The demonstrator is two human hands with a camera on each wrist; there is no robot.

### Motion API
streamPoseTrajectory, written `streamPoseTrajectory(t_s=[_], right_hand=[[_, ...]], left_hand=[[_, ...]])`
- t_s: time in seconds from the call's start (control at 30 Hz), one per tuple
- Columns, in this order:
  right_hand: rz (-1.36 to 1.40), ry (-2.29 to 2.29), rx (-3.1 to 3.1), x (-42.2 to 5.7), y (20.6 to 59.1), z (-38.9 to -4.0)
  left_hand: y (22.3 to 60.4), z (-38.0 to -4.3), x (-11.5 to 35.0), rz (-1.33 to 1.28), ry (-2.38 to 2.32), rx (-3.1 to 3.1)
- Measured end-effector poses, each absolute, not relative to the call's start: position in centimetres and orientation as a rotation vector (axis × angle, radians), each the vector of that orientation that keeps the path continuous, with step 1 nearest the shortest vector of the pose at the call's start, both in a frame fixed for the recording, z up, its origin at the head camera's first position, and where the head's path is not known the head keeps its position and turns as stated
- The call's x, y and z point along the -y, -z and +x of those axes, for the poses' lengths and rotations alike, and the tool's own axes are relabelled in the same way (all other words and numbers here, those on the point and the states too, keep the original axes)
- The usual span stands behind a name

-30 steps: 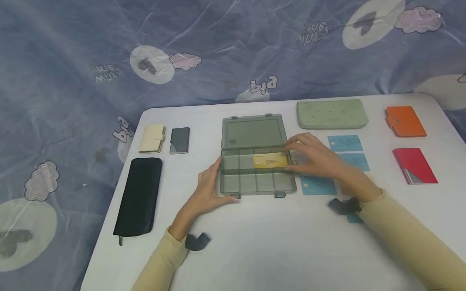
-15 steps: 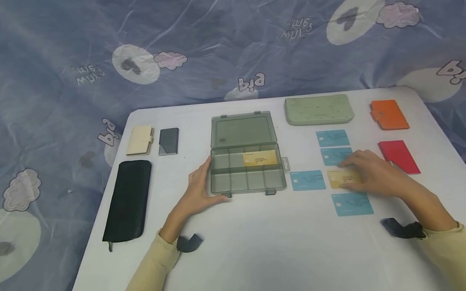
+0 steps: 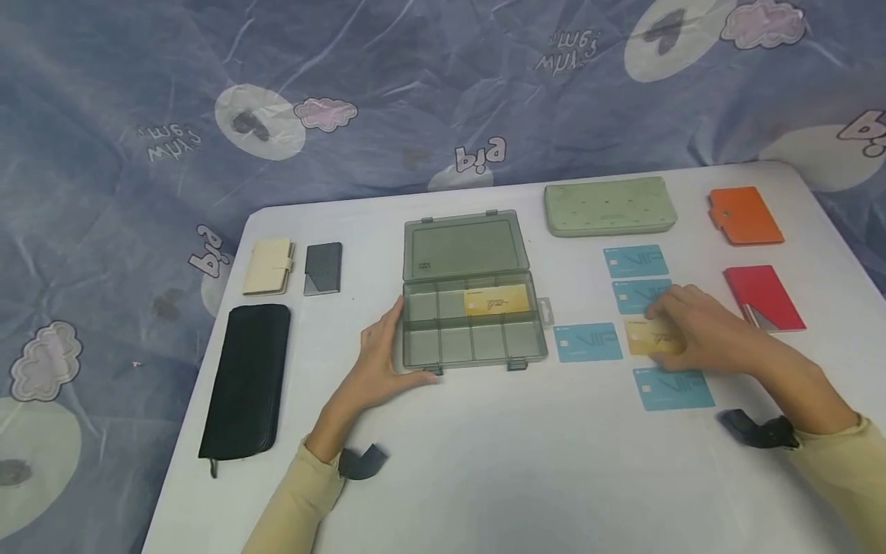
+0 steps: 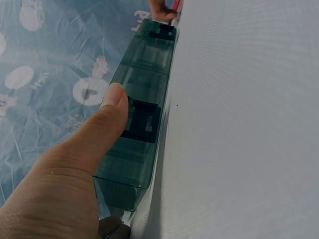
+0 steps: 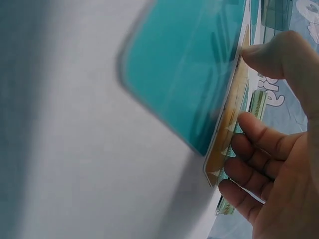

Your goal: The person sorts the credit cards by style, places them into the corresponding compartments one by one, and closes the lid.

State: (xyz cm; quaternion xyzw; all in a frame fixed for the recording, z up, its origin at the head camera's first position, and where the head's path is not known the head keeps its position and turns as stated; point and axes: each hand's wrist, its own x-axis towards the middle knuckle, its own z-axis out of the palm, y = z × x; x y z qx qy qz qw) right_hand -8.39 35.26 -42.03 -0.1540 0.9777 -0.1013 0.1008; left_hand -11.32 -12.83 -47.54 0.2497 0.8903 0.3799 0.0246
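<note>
A translucent grey-green compartment box (image 3: 474, 338) lies with its lid (image 3: 465, 246) folded back. Inside its upper right part rests one yellow card (image 3: 495, 301). My left hand (image 3: 374, 365) holds the box at its lower left corner; in the left wrist view its thumb (image 4: 115, 97) presses beside a front latch (image 4: 143, 121). At the right, my right hand (image 3: 706, 331) pinches a second yellow card (image 3: 647, 337) across its edges, between thumb and fingers. Blue VIP cards surround it: one left (image 3: 587, 342), one below (image 3: 673, 389), two above (image 3: 637, 261). The hand covers the yellow card's right end.
To the left are a black zip wallet (image 3: 248, 381), a cream card holder (image 3: 268, 266) and a dark grey card case (image 3: 322, 268). A green case (image 3: 609, 206) stands at the back. An orange holder (image 3: 746, 215) and a red card case (image 3: 764, 298) lie at the right.
My right hand has moved from the box's right side over to the yellow card among the blue ones. My left hand has stayed at the box's corner. The head view has shifted slightly.
</note>
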Motion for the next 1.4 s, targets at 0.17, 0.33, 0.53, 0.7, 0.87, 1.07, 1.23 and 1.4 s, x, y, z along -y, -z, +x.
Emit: streamPoseTrajectory(t_s=[0.17, 0.33, 0.53, 0.7, 0.87, 1.07, 1.23, 1.4], right_hand=[[-0.364, 0.343, -2.854, -35.3, 42.1, -8.4], [-0.366, 0.350, -2.854, -35.4, 42.1, -8.3], [-0.413, 0.333, -2.884, -35.5, 42.1, -8.3], [-0.368, 0.334, -2.916, -35.3, 41.2, -8.5], [-0.460, 0.509, -2.972, -32.8, 38.7, -9.9], [-0.822, 0.657, -2.994, -26.8, 37.7, -13.0], [-1.037, 0.735, -2.918, -21.9, 37.7, -15.4], [-1.080, 0.768, -2.831, -18.5, 38.0, -16.8]], left_hand=[[47.6, -11.3, 12.7, 0.777, -1.165, -2.756], [47.5, -11.3, 12.7, 0.774, -1.168, -2.765], [47.5, -11.3, 12.8, 0.783, -1.174, -2.770], [47.5, -11.4, 12.7, 0.780, -1.157, -2.777], [47.4, -11.4, 12.8, 0.759, -1.137, -2.766], [47.5, -11.3, 13.0, 0.729, -1.139, -2.750], [47.6, -11.2, 12.9, 0.733, -1.152, -2.758], [47.5, -11.3, 12.8, 0.740, -1.136, -2.760]])
